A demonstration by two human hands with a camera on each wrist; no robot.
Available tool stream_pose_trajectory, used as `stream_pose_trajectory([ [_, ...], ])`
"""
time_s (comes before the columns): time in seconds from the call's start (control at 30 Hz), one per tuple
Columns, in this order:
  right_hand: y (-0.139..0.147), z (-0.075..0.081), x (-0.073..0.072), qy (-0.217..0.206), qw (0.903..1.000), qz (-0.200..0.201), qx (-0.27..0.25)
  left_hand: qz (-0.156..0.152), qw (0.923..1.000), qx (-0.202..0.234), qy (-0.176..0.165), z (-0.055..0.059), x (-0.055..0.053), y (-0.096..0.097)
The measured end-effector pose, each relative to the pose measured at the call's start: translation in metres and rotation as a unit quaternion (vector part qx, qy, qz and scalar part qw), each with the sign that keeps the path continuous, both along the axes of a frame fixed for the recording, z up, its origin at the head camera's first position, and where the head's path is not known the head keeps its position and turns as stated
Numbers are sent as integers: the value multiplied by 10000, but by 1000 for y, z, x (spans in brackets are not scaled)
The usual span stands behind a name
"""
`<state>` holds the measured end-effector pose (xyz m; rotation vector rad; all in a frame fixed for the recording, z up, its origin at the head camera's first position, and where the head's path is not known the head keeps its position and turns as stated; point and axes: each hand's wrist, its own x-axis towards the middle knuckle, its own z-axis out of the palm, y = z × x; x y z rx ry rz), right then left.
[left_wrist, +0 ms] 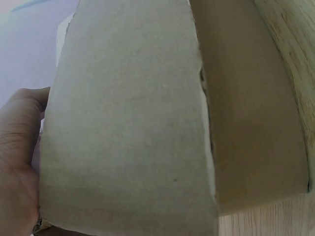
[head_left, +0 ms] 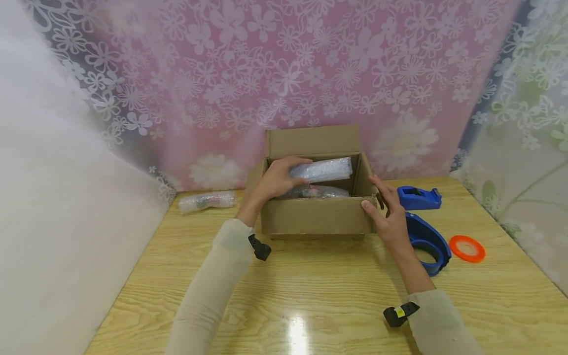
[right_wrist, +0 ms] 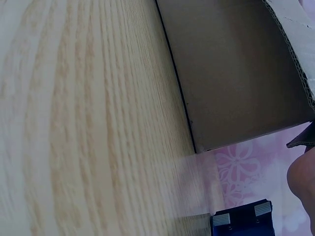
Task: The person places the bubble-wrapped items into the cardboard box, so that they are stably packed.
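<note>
An open cardboard box stands near the back of the table, its back flap upright and its front flap folded down. My left hand reaches over the box's left side and grips a bubble-wrapped bundle by its left end, tilted inside the opening. Under it lies a second bubble-wrapped item, close behind the front wall. With thumb and fingers my right hand holds the box's front right corner. In the left wrist view the front flap hides most of the left hand's fingers.
A bubble-wrapped roll lies left of the box. To the right are a small blue tape dispenser, a larger blue hand-held tape dispenser and an orange ring. A flowered curtain hangs close behind the box.
</note>
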<state>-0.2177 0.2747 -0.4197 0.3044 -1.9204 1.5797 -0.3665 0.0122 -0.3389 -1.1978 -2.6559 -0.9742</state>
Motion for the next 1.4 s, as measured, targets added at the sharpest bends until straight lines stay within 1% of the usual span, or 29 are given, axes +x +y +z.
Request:
stream_pose_trajectory([
  [0.07, 0, 0, 0, 9, 10000, -15, 17, -1, 9999, -1, -106, -1, -1, 1],
  [0.13, 0, -1, 0, 23, 10000, -35, 51, 31, 9998, -96, -168, -2, -2, 1],
  [0.23, -1, -1, 0, 24, 9999, -90, 70, 18, 9991, -418, -96, -5, -3, 2],
  [0.37, -2, -1, 0, 21, 9999, -133, 61, -27, 9968, -788, 115, -7, -5, 5],
  [0.6, -4, -1, -1, 97, 9999, -69, 68, 75, 9961, -861, 164, -8, -8, 5],
  [0.83, -2, -2, -2, 163, 9998, -43, 116, 189, 9973, -703, 94, -5, -7, 6],
  [1.0, -2, -3, -2, 149, 9997, -53, 159, 297, 9988, -401, -6, -5, -5, 5],
  [1.1, -1, -3, -1, 154, 9997, -102, 139, 333, 9992, -233, 10, -4, -5, 6],
  [1.23, -1, -3, -1, 118, 9999, -87, 88, 510, 9987, 21, -7, -3, -4, 5],
  [1.4, -2, -2, -3, 152, 9998, -44, 112, 763, 9962, 419, 8, -4, -4, 1],
])
